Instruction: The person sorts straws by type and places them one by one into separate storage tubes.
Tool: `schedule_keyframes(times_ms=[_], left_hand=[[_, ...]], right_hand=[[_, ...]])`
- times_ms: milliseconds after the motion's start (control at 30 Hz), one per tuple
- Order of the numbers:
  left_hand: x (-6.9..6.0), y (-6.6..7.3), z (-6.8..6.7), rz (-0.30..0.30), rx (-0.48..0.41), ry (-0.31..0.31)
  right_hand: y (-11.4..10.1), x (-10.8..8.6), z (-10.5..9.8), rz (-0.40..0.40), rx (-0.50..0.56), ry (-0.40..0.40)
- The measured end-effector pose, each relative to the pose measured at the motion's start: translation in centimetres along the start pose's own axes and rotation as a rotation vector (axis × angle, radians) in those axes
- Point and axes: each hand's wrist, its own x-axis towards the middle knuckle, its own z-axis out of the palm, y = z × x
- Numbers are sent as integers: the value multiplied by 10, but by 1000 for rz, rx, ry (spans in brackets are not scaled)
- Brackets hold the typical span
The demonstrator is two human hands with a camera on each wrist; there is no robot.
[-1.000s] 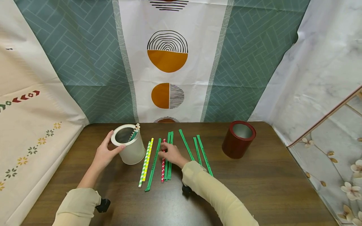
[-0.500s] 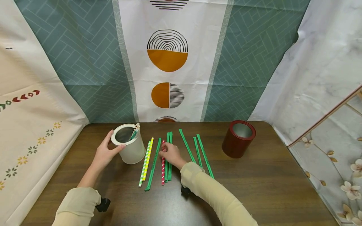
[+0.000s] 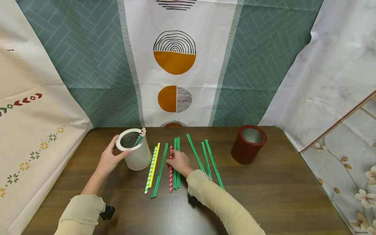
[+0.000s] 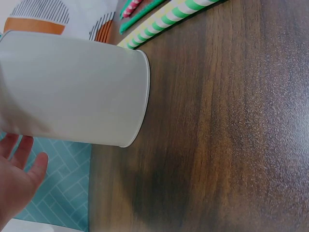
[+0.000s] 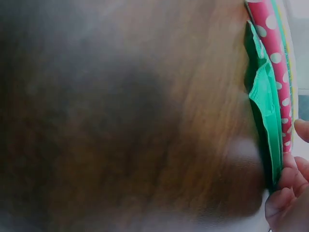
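My left hand [image 3: 109, 159] holds the rim of a white can [image 3: 137, 158] at the left, thumb on the near side and fingers round the far side. A few patterned straws [image 3: 139, 139] lean inside it. In the middle, my right hand [image 3: 180, 162] pinches a red straw with white dots [image 3: 171, 179], which lies along the table. Beside it, partly under the hand, are green-wrapped straws [image 3: 178, 179]. In the right wrist view the thumb and fingertips meet near the red straw [image 5: 276, 58]; a green wrapper [image 5: 268, 104] runs alongside.
Left of the right hand lie a green-striped straw [image 3: 150, 173], a yellow straw [image 3: 154, 166] and a green-wrapped straw [image 3: 160, 171]. More green-wrapped straws [image 3: 213, 163] lie to its right. A dark red can [image 3: 245, 151] stands at the back right of the wooden table [image 3: 279, 189].
The red dotted straw has shifted slightly toward the near edge and a little apart from the green straws as the right hand's fingers closed on it. The left hand stays on the white can.
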Motion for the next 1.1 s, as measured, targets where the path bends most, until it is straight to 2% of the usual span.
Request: schedule_keyframes(times_ms=[333,600,867,1100], left_hand=[[-1,-1,1,1,-3,5],[-2,2,0,-6,-2,0],[-3,3,0,-18,5,-8],[-2,2,-1,-20,9,-13]], right_hand=[[0,0,3,-7,-177,26],[-2,4,3,8,-248,4],[-5,4,1,40,-208,-55],[-5,3,-1,46,-121,-61]])
